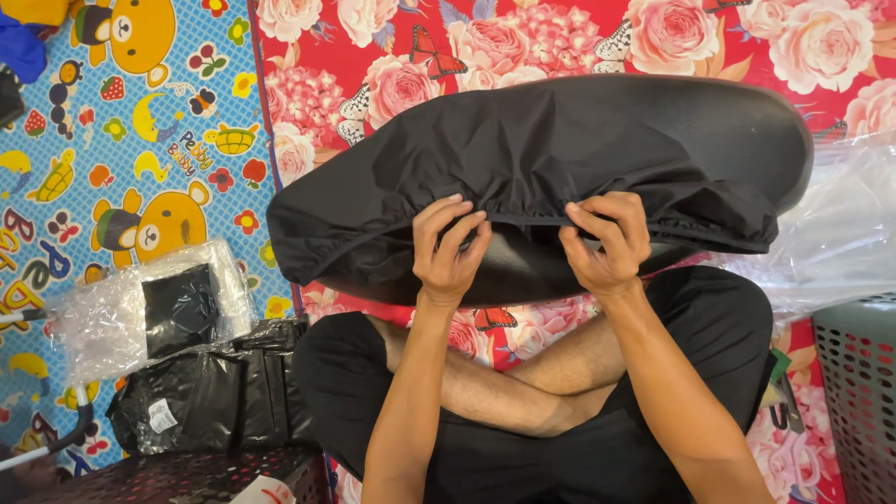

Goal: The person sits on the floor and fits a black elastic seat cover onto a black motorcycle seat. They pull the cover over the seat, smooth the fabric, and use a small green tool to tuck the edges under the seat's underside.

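Note:
A black oval seat pad [747, 131] lies across my crossed legs, partly wrapped in a black elastic-edged fabric cover [485, 149]. My left hand [448, 252] pinches the gathered hem of the cover near the middle. My right hand [607, 238] grips the same hem a little to the right. The bare shiny underside of the seat pad [523, 266] shows below the hem, between my hands.
A clear plastic bag with black folded fabric [177, 308] and a stack of black packed covers [215, 392] lie at my left. A dark mesh basket [187, 476] sits bottom left, a grey basket [859, 392] at right, crumpled clear plastic [840, 224] beside the seat.

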